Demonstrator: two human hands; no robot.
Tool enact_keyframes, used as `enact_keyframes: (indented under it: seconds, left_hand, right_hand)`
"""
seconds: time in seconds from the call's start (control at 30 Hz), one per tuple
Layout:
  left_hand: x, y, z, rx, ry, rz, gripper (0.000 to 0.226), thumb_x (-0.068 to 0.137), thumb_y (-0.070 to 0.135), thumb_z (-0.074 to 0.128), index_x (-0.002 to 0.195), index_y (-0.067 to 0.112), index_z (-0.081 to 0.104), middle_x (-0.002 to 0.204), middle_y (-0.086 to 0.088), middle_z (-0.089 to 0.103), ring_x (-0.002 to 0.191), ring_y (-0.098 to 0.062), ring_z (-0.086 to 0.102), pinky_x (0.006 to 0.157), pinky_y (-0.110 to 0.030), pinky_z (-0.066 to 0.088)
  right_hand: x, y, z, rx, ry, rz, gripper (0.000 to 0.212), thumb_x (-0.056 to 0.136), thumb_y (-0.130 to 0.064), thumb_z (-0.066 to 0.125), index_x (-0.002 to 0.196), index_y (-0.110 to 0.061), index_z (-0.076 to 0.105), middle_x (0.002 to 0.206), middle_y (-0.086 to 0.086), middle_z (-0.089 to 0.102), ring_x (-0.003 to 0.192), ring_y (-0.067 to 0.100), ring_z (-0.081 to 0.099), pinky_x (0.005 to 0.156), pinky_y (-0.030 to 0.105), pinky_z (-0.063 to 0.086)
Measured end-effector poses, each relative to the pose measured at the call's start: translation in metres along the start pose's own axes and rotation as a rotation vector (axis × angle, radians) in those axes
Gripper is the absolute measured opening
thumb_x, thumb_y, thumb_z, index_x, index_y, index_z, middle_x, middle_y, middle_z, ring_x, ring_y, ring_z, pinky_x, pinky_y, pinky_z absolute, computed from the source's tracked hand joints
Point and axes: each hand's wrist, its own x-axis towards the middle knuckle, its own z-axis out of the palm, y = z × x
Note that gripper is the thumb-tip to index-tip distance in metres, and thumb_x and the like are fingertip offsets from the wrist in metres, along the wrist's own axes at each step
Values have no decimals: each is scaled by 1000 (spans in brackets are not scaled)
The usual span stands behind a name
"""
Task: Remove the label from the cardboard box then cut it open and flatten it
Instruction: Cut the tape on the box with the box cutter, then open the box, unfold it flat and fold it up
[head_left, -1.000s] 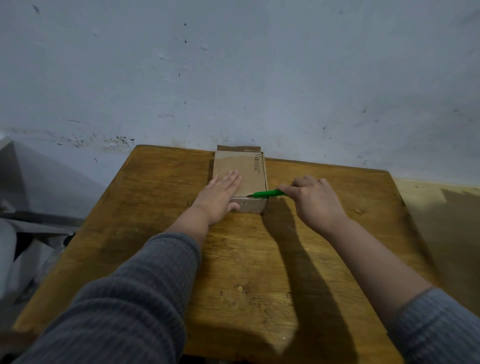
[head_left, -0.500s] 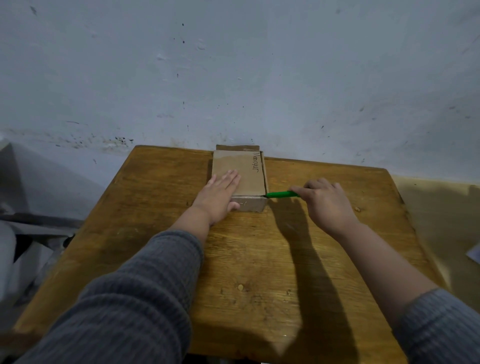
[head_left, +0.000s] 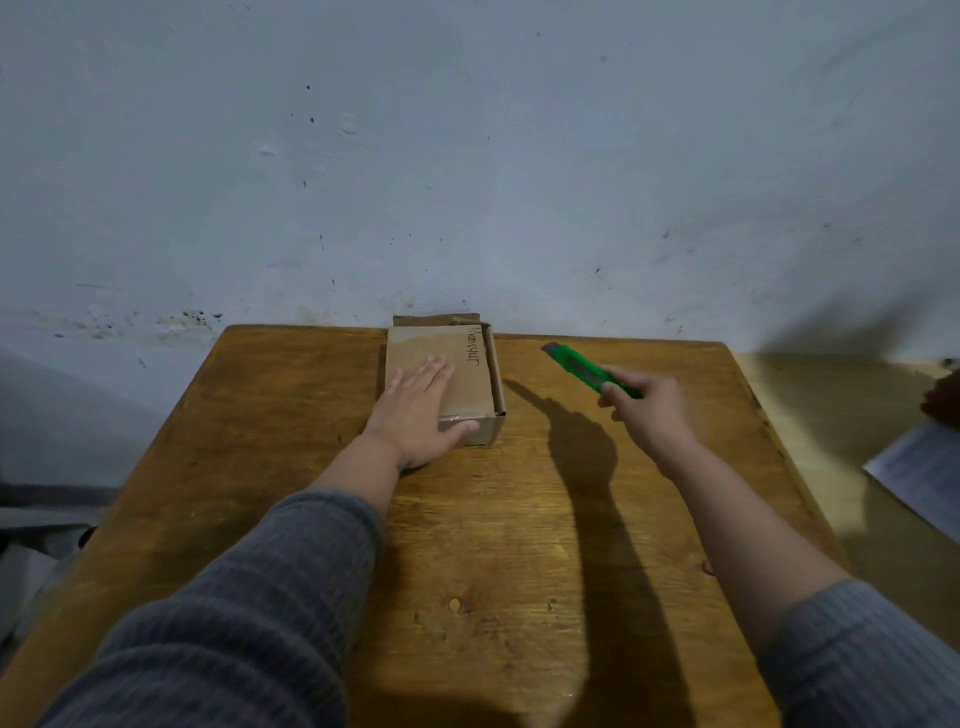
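A small brown cardboard box (head_left: 470, 371) lies flat at the far middle of the wooden table (head_left: 519, 519), handwriting along its right side and its far flap sticking up. My left hand (head_left: 418, 415) presses flat on the box's top, fingers spread, thumb at the near end. My right hand (head_left: 647, 410) is off to the right of the box, above the table, gripping a green utility knife (head_left: 584, 368). The knife's tip points up and left, away from the box, with a clear gap between them.
A pale blue-grey wall (head_left: 467, 156) stands right behind the table's far edge. A white printed sheet (head_left: 924, 478) lies to the right, off the table. Grey shapes sit low at the left.
My right hand has drawn the knife out of the box's near right corner and moved right and up. The left hand stays pressed on the box.
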Motion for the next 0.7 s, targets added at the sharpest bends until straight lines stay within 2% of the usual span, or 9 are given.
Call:
enact_keyframes:
  seconds: [0.07,0.17,0.27,0.37,0.43,0.5,0.6,0.7]
  left_hand:
    - [6,3,-1,2,-39,-7,93,86,71,34,152,15,2,161,-2,1,147,-16,0,119,-44,0]
    - [7,2,3,45,-67,-22,92,86,73,24,151,14,-3,160,-3,-6,147,-15,-6,119,-45,-4]
    - [6,1,9,70,-33,-25,90,86,73,18,151,14,-3,160,-2,-7,146,-14,-7,119,-44,-4]
    - [8,0,11,91,-8,-28,90,85,74,15,151,15,-2,160,-1,-6,146,-13,-7,119,-45,-2]
    - [8,-1,14,98,10,-26,91,84,75,13,151,15,-2,160,-1,-5,146,-13,-6,119,-45,-2]
    - [8,-2,16,89,27,-23,91,83,75,10,151,16,-1,160,-1,-5,146,-12,-6,119,-45,-1]
    - [7,-2,15,88,34,-16,93,80,75,7,151,16,-1,159,0,-5,146,-12,-6,119,-46,0]
    - [7,-2,15,89,37,-11,91,82,75,7,151,16,-1,159,0,-5,146,-12,-6,119,-45,0]
  right_hand:
    - [4,3,7,161,-6,124,38,93,-10,51,128,-22,57,85,-1,68,65,10,54,51,22,39]
    - [6,2,12,301,-52,237,48,94,-1,44,137,-22,46,103,5,64,69,11,52,51,21,38]
    - [9,5,17,360,-44,325,47,94,-5,49,137,-22,45,115,3,55,85,18,58,68,30,50]
    - [21,24,30,241,113,326,44,84,-7,64,126,-21,57,129,7,56,102,21,60,80,31,54]
    - [27,36,37,98,225,334,41,81,-8,69,118,-22,63,129,9,56,106,24,61,83,34,55]
    - [29,46,41,-35,285,322,38,81,-15,69,118,-22,64,128,8,54,107,26,59,88,42,53]
    - [25,59,39,-303,317,278,39,83,-28,67,121,-22,62,127,4,55,119,26,48,96,43,37]
    - [26,69,37,-342,271,277,42,84,-34,65,124,-21,60,128,8,53,121,26,46,95,42,34]
